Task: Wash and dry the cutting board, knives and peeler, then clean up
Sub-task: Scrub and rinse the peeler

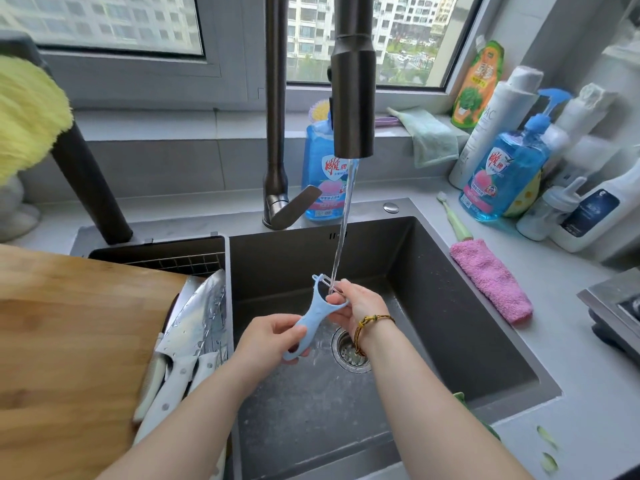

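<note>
At the far left the wooden cutting board [69,341] lies left of the sink [467,306], and just beside its right edge the wet knives [194,344] rest with white handles toward us. Then comes our left hand [266,341] — its fingers are curled around the lower end of the blue peeler [313,318] and grip it. The long axis of the peeler runs from this hand upward and away from us, a little to the right, so the blade end sits directly under the water stream [343,220] from the faucet [353,98]. There our right hand [362,306] pinches the blade end between thumb and fingertips — it is the nearer hand to the part that needs rubbing. Both hands are over the sink. Nothing stands between the peeler and the knives, where we judge it can go next. The pink cloth [491,282] lies on the counter at the right, well apart.
</note>
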